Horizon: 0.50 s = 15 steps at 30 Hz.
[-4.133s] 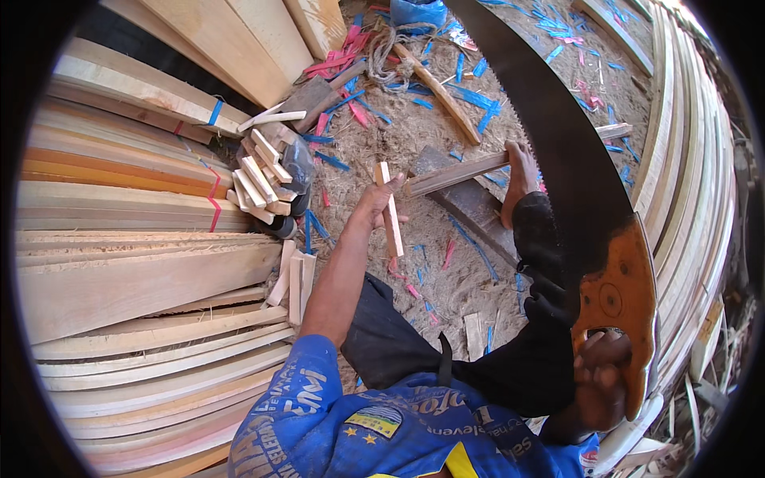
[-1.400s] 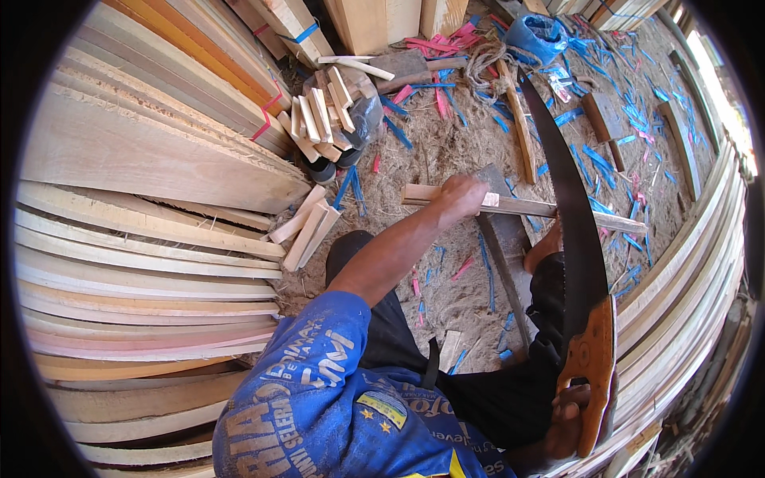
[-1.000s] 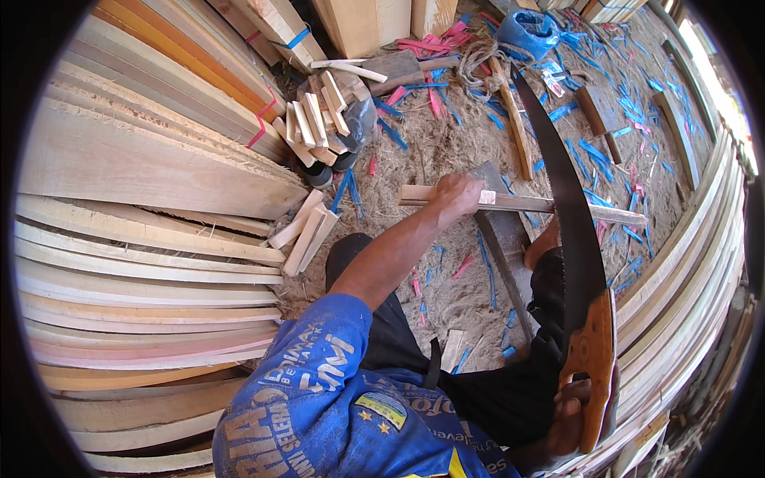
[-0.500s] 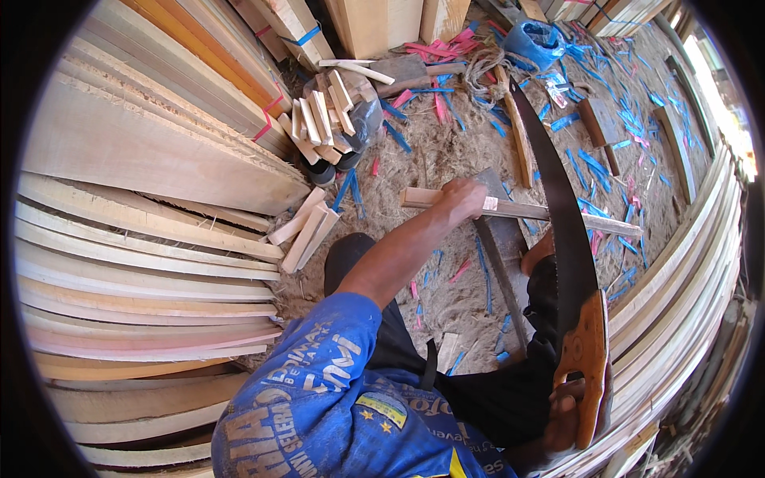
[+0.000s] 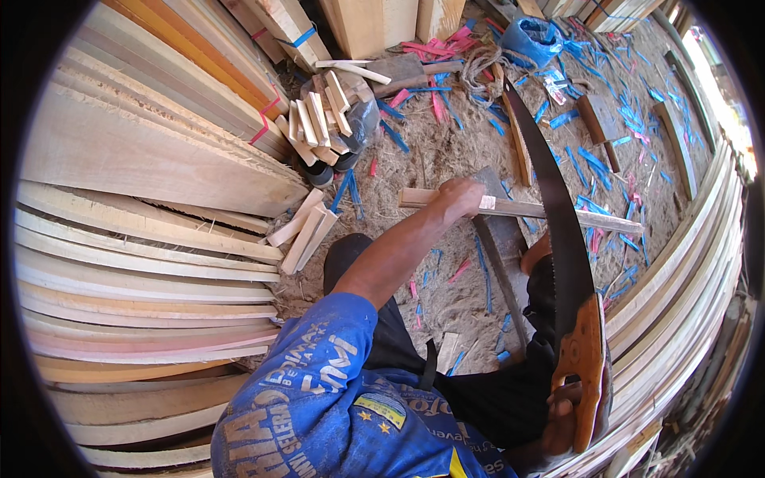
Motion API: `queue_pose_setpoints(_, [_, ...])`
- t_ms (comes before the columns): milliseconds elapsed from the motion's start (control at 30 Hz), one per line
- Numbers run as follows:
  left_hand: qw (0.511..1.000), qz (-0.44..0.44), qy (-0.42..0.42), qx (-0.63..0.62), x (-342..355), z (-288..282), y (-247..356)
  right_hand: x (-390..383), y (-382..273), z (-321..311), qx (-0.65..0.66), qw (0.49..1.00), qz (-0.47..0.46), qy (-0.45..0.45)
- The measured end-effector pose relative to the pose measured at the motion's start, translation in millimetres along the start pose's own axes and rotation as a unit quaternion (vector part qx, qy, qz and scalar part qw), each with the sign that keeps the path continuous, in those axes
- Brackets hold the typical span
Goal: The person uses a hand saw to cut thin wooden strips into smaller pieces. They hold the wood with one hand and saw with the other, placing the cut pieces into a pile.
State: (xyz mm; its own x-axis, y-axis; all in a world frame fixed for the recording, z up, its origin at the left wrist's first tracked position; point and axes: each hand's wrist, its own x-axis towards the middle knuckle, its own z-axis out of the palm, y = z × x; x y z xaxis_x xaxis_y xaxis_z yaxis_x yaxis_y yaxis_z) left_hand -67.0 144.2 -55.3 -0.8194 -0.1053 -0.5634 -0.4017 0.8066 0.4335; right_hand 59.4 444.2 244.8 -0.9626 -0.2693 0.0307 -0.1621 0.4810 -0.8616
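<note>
My left hand (image 5: 462, 197) is closed around a narrow wooden strip (image 5: 610, 221) near its left end, with the arm stretched forward. The strip lies crosswise over a dark wooden board (image 5: 504, 275) on the ground. In my right hand (image 5: 562, 416), low on the right, is the wooden handle of a handsaw (image 5: 560, 231). Its long dark blade stands out away from me and crosses over the strip, toothed edge to the left. Whether the teeth touch the wood I cannot tell. My bare foot (image 5: 534, 253) is beside the board, just below the strip.
Stacked planks (image 5: 159, 151) line the left side, and long curved-looking boards (image 5: 677, 279) run along the right. Short offcuts (image 5: 319, 119) are piled at the upper left, others (image 5: 309, 235) nearer me. A blue plastic bag (image 5: 532, 44), rope and strap scraps litter the sandy ground.
The saw has shifted slightly left and toward me, with my right hand on its handle. My left hand and the wooden strip stay almost in place.
</note>
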Motion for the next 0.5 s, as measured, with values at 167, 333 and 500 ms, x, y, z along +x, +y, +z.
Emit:
queue_pose_setpoints(167, [1.0,0.001,0.0,-0.018,-9,-6,-1,-2,-2,-2,-0.015,1.0,-0.005,0.004])
queue_pose_setpoints(333, [1.0,-0.002,0.007,0.003,-12,-7,2,-4,-8,2,-0.057,0.998,-0.021,0.015])
queue_pose_setpoints(500, [0.996,-0.004,-0.04,0.074,-11,-15,0,1,-16,6,-0.026,1.0,-0.003,-0.005])
